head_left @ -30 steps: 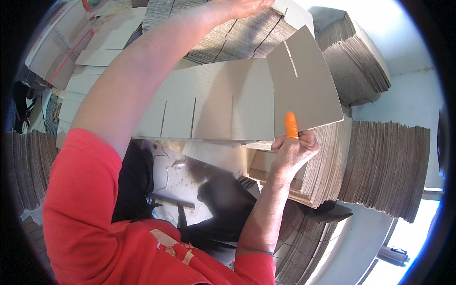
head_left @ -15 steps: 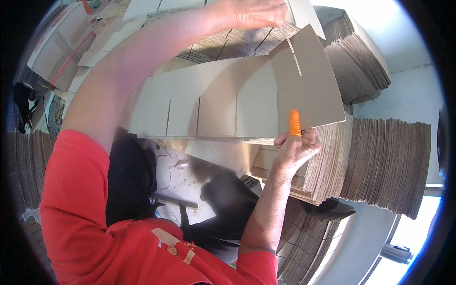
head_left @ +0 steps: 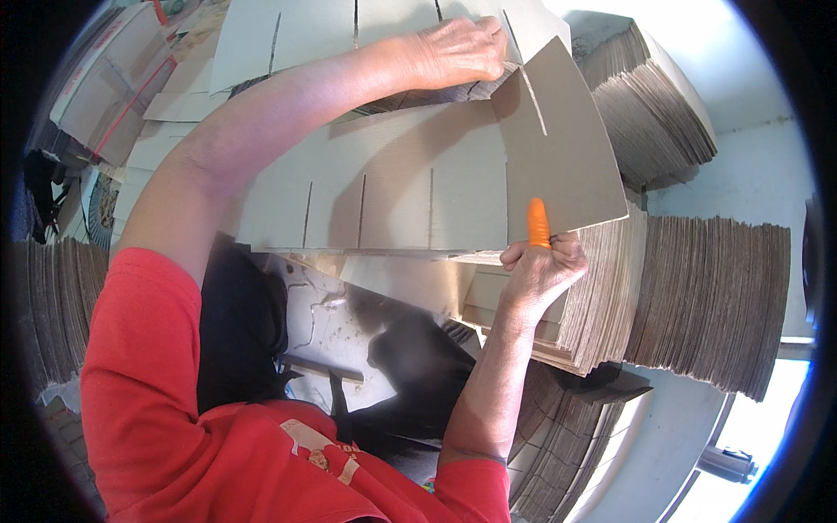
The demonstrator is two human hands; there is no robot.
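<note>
A long, pale cardboard sheet [head_left: 392, 183] lies across the middle, with several slits cut in from its near edge. Its right end flap [head_left: 562, 144] is folded up and has one slit. My right hand [head_left: 545, 266] is closed at the near edge by that flap; one finger wears an orange ribbed finger cover and presses on the board. Beyond this sheet, my left hand [head_left: 458, 54] has its fingers curled at the near edge of another slit cardboard sheet [head_left: 318, 35]. Its fingertips are partly hidden.
Stacked cardboard [head_left: 711, 301] rises at the right, with another stack [head_left: 649, 100] behind it. More cardboard stands in a stack [head_left: 61, 305] at the far left. A clear plastic-sided box [head_left: 113, 83] sits at the back left. Below the near edge are my dark-clothed legs [head_left: 405, 375].
My left hand has come nearer and slightly left, and the far slit sheet has shifted toward me with it. The near sheet and my right hand have barely moved.
</note>
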